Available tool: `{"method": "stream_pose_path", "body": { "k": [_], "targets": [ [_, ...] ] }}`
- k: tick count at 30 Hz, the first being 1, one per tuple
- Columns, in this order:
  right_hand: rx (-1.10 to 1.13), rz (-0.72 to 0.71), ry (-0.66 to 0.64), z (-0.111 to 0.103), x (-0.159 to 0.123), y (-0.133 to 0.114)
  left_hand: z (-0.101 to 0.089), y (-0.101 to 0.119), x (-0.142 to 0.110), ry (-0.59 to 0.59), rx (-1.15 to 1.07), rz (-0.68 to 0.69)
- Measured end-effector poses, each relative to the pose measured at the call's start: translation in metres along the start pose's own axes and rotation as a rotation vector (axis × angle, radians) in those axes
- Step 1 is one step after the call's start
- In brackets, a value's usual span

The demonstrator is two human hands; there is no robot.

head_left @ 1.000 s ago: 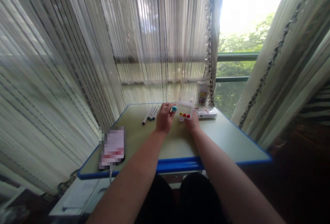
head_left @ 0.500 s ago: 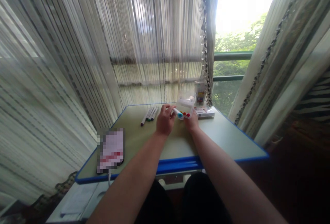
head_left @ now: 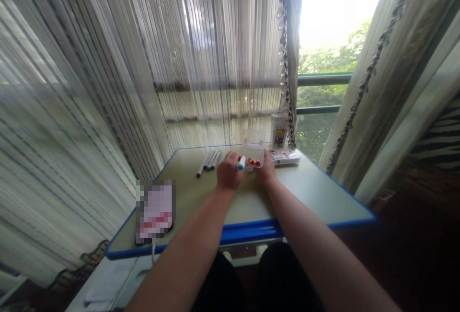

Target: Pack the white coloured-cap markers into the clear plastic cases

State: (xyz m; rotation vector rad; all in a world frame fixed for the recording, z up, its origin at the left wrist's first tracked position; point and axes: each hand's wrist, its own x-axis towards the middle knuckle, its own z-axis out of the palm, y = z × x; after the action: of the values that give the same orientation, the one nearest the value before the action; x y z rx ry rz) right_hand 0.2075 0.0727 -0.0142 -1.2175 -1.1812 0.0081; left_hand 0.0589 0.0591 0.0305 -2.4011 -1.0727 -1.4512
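Observation:
My left hand [head_left: 229, 172] is closed around a white marker [head_left: 241, 162] with a light blue cap, its capped end toward me. Just to the right, my right hand [head_left: 266, 170] grips a clear plastic box [head_left: 258, 153] by its right side. The box's see-through lid [head_left: 253, 139] stands open at the back. Inside the box lie a few markers with orange and red ends [head_left: 256, 162]. Left of my left hand, several white markers [head_left: 210, 159] with dark purple and green caps lie side by side on the table [head_left: 251, 202].
A flat white pack [head_left: 286, 156] lies right of the box, with a clear container [head_left: 279, 130] standing behind it. A pixelated pink-and-white item [head_left: 155, 211] with a cable [head_left: 153, 249] rests at the table's left. Curtains [head_left: 215, 63] hang beyond the back edge.
My left hand has drawn slightly left and turned the blue-capped marker more toward me. The clear box has been lowered and tilted, its lid leaning further back.

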Motion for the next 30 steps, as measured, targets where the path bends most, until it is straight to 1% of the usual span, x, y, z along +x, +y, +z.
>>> {"method": "stream_pose_path", "body": {
  "k": [3,5,9,12,14,19,22,24,27,30],
  "targets": [
    [-0.042,-0.008,-0.008,0.000,0.001,0.001,0.000,0.003,0.001,-0.064,0.059,-0.100],
    [-0.074,-0.003,-0.005,0.000,0.001,0.001,0.001,0.005,0.001,-0.111,0.062,-0.135],
    [-0.100,0.013,-0.016,-0.002,0.001,0.001,0.001,0.005,0.000,-0.152,0.027,-0.161],
    [-0.100,0.015,-0.031,-0.002,0.001,0.002,0.000,0.003,0.000,-0.165,-0.010,-0.152],
    [-0.099,0.014,-0.041,-0.002,0.001,0.003,0.001,0.001,0.000,-0.156,-0.049,-0.131],
    [-0.116,-0.027,-0.018,-0.002,0.001,0.003,0.008,-0.002,0.004,-0.025,-0.140,-0.045],
    [-0.102,-0.038,-0.009,-0.002,0.000,0.003,0.009,-0.002,0.005,0.013,-0.177,-0.003],
    [-0.099,-0.020,-0.018,-0.002,0.000,0.003,0.009,-0.002,0.005,0.005,-0.205,-0.015],
    [-0.112,-0.002,-0.029,-0.004,0.000,0.003,0.010,-0.001,0.005,-0.048,-0.236,-0.051],
    [-0.125,0.004,-0.032,-0.005,0.000,0.002,0.010,0.000,0.005,-0.092,-0.262,-0.041]
  ]
}}
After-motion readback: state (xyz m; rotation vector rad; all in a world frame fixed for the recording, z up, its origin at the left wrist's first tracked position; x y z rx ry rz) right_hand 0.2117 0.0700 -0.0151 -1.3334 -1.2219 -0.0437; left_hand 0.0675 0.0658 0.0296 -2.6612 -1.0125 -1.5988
